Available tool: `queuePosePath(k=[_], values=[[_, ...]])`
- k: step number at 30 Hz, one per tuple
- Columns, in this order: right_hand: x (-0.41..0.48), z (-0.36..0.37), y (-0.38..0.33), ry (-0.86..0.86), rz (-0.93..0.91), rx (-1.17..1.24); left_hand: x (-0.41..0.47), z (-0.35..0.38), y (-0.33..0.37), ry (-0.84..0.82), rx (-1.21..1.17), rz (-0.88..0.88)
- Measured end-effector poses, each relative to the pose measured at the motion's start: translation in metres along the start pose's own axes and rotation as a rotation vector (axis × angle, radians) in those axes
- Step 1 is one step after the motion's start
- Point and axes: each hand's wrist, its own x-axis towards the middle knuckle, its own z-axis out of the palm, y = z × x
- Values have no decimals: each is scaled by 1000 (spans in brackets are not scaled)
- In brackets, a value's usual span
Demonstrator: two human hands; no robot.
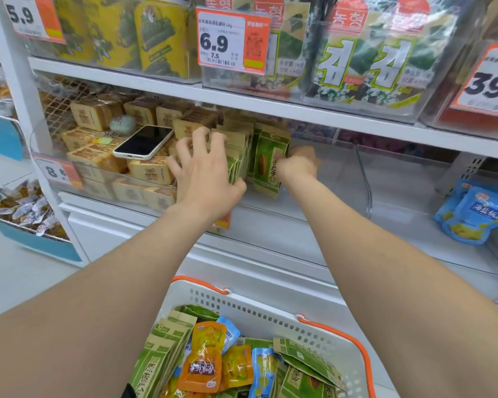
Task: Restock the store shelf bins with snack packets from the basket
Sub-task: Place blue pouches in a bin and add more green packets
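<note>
A: Where's the stock?
B: Some lies in the white slotted plastic basket (259, 311). The clear plastic shelf bin (342, 179) holds upright green-and-tan paper snack packets (266, 168).
A: Hands?
B: The left hand (204, 173) clamps the row with curled fingers. The right hand (298, 165) is blurred, grip unclear.

The packets (268, 165) in the bin are printed in green and kraft tan, with a brown seed pictured on the front one. The basket (270, 314) is white, patterned with rows of slots and trimmed in orange. Orange, yellow and blue pouches (203, 357) are seen in it. The phone (144, 142) is white-edged with a black screen. The boxes (150, 170) are tan with brown print. The tags (233, 41) are orange and white with black figures. The shelf (270, 107) is white.
</note>
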Motion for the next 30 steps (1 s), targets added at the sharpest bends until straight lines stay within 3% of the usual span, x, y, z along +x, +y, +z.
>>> queuePosePath(k=[4,10,13,18,22,27,30], values=[[9,13,-5,-6,-10,-119,3,9,0,53,23,19],[6,18,-1,-18,-12,48,3,17,5,59,50,4],[-2,13,0,-154,-105,28,5,18,7,52,46,-2],[-9,5,5,-501,-212,-276,3,13,8,63,32,10],[-11,1,9,-609,-211,-401,1,4,6,128,52,88],[-29,-8,-5,-501,-309,-571,-5,-16,3,186,25,206],[-51,-16,-19,-352,-405,-535,-9,-29,-2,55,-45,216]])
